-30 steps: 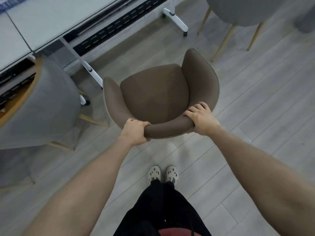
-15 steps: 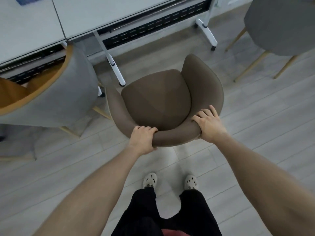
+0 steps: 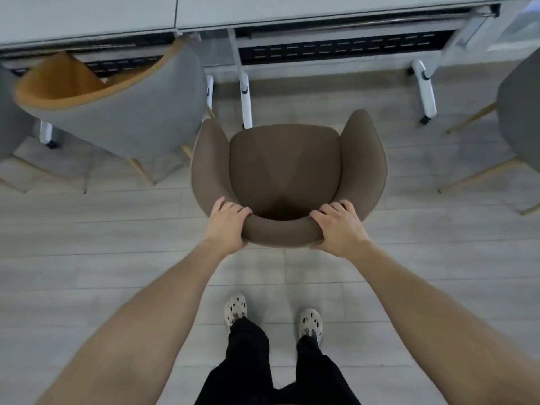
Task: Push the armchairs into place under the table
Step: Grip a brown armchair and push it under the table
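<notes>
Grip: my left hand point(image 3: 226, 226) and right hand point(image 3: 339, 226) clasp the brown armchair's point(image 3: 285, 168) backrest rim.
Chair: short of the table point(image 3: 292, 10) edge — bare floor point(image 3: 321, 112) between.
Sides: grey-and-orange armchair point(image 3: 122, 112) touching its left arm; grey chair point(image 3: 520, 112) well apart, right.

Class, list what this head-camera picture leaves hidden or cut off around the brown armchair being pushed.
- Brown armchair legs: hidden under its own seat.
- Fingertips of left hand and right hand: curled over the backrest, out of sight.
- Grey chair: cut by the right edge.
- Table top: cut by the upper edge.
</notes>
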Demonstrator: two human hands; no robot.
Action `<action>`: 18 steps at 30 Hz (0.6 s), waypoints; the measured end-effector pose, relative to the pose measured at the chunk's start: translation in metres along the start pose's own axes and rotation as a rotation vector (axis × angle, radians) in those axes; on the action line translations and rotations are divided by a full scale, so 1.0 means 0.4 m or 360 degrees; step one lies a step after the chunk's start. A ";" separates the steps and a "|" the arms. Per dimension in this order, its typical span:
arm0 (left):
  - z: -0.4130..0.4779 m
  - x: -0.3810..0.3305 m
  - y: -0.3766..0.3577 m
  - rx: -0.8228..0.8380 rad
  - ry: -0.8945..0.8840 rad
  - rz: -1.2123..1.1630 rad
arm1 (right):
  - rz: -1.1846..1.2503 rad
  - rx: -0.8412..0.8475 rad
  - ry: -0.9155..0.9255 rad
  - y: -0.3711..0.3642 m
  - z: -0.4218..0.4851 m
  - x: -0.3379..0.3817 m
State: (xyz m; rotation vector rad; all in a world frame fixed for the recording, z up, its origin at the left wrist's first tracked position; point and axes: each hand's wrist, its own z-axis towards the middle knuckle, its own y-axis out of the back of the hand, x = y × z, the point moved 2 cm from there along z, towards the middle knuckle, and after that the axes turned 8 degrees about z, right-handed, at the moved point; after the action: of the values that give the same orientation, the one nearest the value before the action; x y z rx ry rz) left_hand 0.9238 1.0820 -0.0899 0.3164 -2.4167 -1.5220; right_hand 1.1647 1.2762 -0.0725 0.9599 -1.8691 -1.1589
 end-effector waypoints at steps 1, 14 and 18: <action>0.006 0.003 0.004 0.0014 0.0020 -0.0020 | -0.0001 -0.0004 0.0014 0.000 0.007 0.000; 0.320 0.142 0.115 0.0014 0.0075 0.0026 | 0.0001 -0.0080 0.0040 0.131 0.324 -0.133; 0.461 0.218 0.175 0.0009 0.0064 0.0023 | 0.0010 -0.0096 0.0025 0.192 0.470 -0.174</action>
State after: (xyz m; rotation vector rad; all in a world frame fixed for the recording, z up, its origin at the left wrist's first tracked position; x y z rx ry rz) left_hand 0.7766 1.2395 -0.0934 0.3269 -2.3876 -1.4886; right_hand 1.0181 1.4328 -0.0772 0.9263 -1.8130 -1.1937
